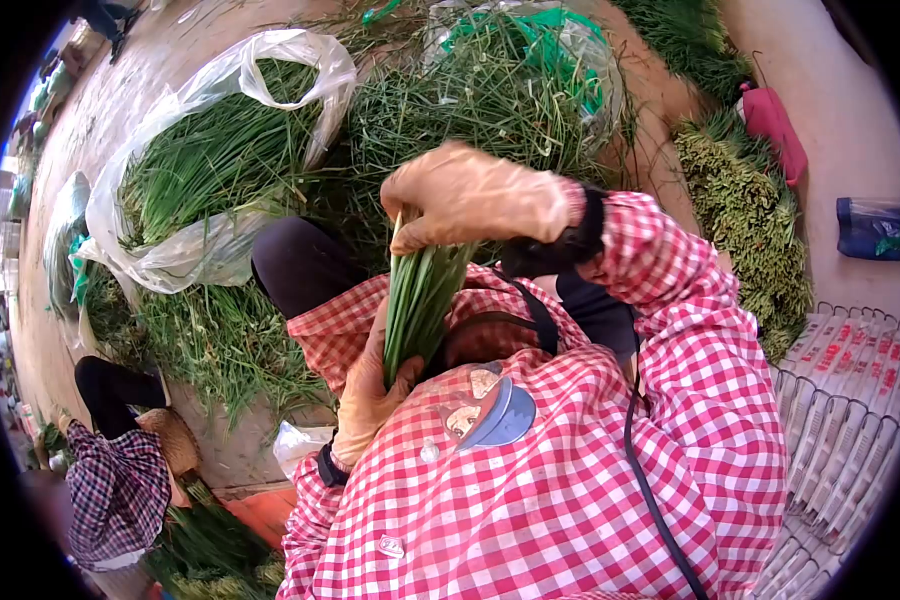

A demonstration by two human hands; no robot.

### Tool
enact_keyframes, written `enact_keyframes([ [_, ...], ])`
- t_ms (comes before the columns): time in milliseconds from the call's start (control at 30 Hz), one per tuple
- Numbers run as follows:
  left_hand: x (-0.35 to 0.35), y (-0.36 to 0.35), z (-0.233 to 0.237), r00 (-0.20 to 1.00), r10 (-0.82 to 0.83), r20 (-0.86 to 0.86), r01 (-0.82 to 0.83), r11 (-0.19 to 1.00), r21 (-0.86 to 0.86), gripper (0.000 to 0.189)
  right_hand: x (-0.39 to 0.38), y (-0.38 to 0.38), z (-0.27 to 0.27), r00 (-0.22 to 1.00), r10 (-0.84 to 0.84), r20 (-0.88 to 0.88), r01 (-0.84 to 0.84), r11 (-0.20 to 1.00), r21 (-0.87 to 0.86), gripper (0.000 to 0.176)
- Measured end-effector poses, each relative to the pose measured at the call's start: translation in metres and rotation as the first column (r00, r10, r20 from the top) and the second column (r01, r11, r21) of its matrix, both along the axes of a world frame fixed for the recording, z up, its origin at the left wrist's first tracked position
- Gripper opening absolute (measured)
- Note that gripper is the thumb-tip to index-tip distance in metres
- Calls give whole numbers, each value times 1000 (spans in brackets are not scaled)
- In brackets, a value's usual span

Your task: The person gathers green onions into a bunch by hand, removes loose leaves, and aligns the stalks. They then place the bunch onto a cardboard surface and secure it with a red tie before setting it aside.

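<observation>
My left hand (367, 405), in a tan glove, is wrapped round the lower part of a bunch of green chives (415, 305) close to my chest. At the top of the same bunch, my gloved right hand (455, 195) is closed over the ends, fingers and thumb curled round them. The stalks stand roughly upright between the two hands. Some fingertips of both hands are hidden by the stalks and gloves. Beyond my right hand lies a loose heap of green stalks (440, 115).
A white plastic bag (295, 55) full of long green stalks lies at upper left. Stacked bundles (745, 230) line the right, near a pink bag (773, 130) and wire-edged racks (840, 400). Another person (115, 485) in a checked shirt sits at lower left.
</observation>
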State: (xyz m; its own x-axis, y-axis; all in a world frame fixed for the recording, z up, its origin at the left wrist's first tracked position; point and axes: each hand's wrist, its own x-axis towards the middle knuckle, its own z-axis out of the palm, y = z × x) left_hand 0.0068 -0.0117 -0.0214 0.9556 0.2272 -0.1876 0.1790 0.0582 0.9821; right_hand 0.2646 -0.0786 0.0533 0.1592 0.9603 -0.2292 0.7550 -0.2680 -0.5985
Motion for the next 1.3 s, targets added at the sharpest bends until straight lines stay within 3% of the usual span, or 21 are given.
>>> enact_keyframes([
  [67, -5, 0, 0, 1000, -26, 12, 26, 1000, 17, 68, -1, 2, -22, 993, 34, -115, -35, 999, -5, 21],
  [167, -9, -1, -13, 996, -22, 88, 28, 998, -58, 68, 1, -2, -44, 992, 88, -90, -75, 988, 133, 18],
  [233, -8, -1, -11, 998, -34, 60, 36, 999, -32, 68, 11, -6, -48, 993, -15, -117, 32, 989, 141, 18],
  [300, -9, 1, -16, 995, -71, 77, 67, 997, 44, 69, 33, -10, -63, 975, -200, 101, 157, 931, 330, 20],
  [367, -10, 2, -18, 995, -90, 49, 84, 991, 107, 71, 64, -13, -65, 814, -446, 372, 136, 769, 625, 23],
  [433, -14, 1, -14, 996, -86, -18, 88, 984, 157, 73, 77, -27, -22, 745, -530, 406, 483, 848, 220, 24],
  [467, -16, 0, -11, 995, -84, -49, 92, 978, 185, 74, 91, -36, -32, 684, -465, 562, 399, 884, 245, 24],
  [533, -14, -1, -6, 993, -81, -81, 100, 961, 259, 75, 100, -29, -31, 660, -597, 456, 729, 656, -197, 28],
  [567, -12, -1, -4, 992, -81, -95, 105, 952, 288, 76, 81, -48, -26, 779, -377, 500, 326, 926, 190, 31],
  [633, -11, -1, -1, 988, -88, -124, 125, 933, 336, 77, 44, -40, -10, 970, -172, 170, 160, 984, 80, 35],
  [700, -9, 0, 5, 982, -99, -160, 150, 924, 351, 74, 14, -31, -14, 993, 86, 83, -77, 991, -108, 41],
  [767, -3, -1, 12, 978, -97, -186, 157, 927, 340, 69, -8, -24, -25, 964, 145, 224, -109, 981, -162, 46],
  [800, -4, -1, 7, 987, -38, -155, 65, 984, 167, 65, -8, -27, -35, 997, 32, -74, -39, 994, -101, 39],
  [900, -10, 4, -1, 975, 124, -186, -178, 934, -309, 49, 0, -20, -39, 920, -7, -391, -29, 996, -87, 31],
  [967, -14, 11, -8, 965, 119, -233, -206, 894, -398, 44, 6, -21, -29, 894, -43, -446, 2, 996, -91, 28],
  [1033, -14, 12, -5, 953, 152, -264, -265, 840, -473, 40, 23, -17, -25, 936, -21, -351, -2, 998, -64, 30],
  [1100, -15, 15, -1, 933, 179, -312, -325, 794, -514, 38, 49, -24, -26, 719, -194, -667, 312, 948, 60, 30],
  [1167, -16, 23, 4, 902, 203, -381, -391, 759, -521, 37, 68, -34, -14, 598, -303, -742, 563, 818, 119, 35],
  [1233, -16, 28, 7, 888, 237, -394, -414, 785, -461, 38, 82, -59, -8, 484, 9, -875, 422, 873, 243, 40],
  [1300, -18, 31, 5, 875, 264, -406, -449, 758, -473, 39, 77, -70, -5, 420, 76, -904, 342, 909, 236, 45],
])
